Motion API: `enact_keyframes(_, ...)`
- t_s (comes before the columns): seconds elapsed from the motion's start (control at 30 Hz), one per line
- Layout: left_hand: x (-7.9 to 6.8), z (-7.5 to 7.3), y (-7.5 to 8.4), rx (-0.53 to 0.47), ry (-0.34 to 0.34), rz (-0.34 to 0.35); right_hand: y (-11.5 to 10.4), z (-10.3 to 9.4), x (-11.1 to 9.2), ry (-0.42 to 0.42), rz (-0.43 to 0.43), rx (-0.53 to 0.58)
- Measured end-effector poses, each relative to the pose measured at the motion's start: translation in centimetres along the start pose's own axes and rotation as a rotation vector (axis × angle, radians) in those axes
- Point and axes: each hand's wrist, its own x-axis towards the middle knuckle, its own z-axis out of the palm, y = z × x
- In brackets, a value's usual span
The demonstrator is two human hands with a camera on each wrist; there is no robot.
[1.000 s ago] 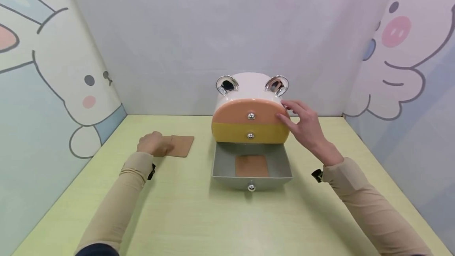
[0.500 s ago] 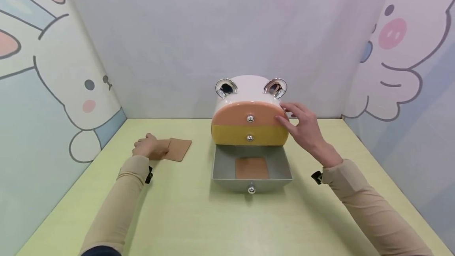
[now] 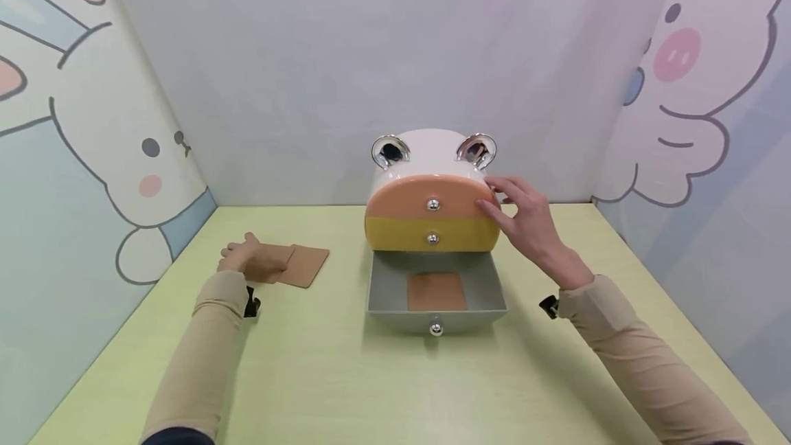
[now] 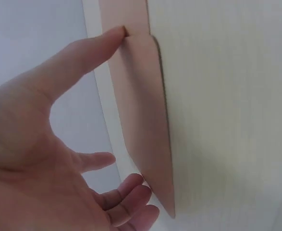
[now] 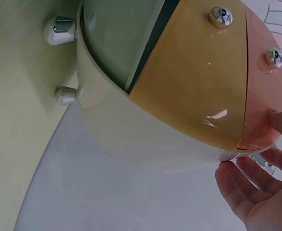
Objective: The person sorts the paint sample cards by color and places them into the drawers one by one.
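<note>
My left hand (image 3: 237,255) spans a thin brown leather-like square (image 4: 143,106) lying flat on the table. In the left wrist view its thumb presses one edge, at the seam with a second brown square (image 3: 305,266), and curled fingertips meet the opposite edge. My right hand (image 3: 525,215) holds the upper right of a frog-like mini drawer cabinet (image 3: 432,150), thumb on the peach drawer front (image 5: 263,106), other fingers against the white side. Below the yellow drawer (image 3: 402,233), the grey bottom drawer (image 3: 386,287) is pulled out; a third brown square (image 3: 435,292) lies inside.
Chrome ball knobs (image 3: 436,329) stick out from the drawer fronts, and two chrome eye rings (image 3: 391,152) rise on the cabinet's top. The pale wooden table (image 3: 309,376) is bounded by a plain back wall (image 3: 296,101) and cartoon-printed side walls.
My left hand has shifted left, and the two squares on the table have slid slightly left and toward me. More of the left square shows. The right hand stays on the cabinet.
</note>
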Motion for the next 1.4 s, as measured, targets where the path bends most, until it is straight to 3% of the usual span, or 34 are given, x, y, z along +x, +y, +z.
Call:
enact_keyframes(0.13,0.0,-0.4,0.2,0.091,-0.052,0.059,0.1,0.0,0.1,0.007,-0.001,0.004)
enact_keyframes(0.37,-1.4,-1.1,1.6,0.145,-0.032,0.134,-0.1,0.0,0.1,0.000,0.009,0.020)
enact_keyframes(0.6,-2.9,-1.0,3.4,0.228,-0.001,0.324,-0.1,0.0,0.1,0.004,0.004,0.006)
enact_keyframes(0.77,-4.7,-0.4,4.7,0.229,-0.011,0.494,-0.1,0.0,0.1,0.007,0.004,0.001)
enact_keyframes(0.93,-6.7,0.3,5.9,0.218,-0.044,0.666,0.0,0.1,0.1,0.014,0.001,0.012)
enact_keyframes(1.4,-11.9,1.4,9.1,0.270,-0.175,0.987,-0.2,0.1,0.1,0.020,0.011,0.022)
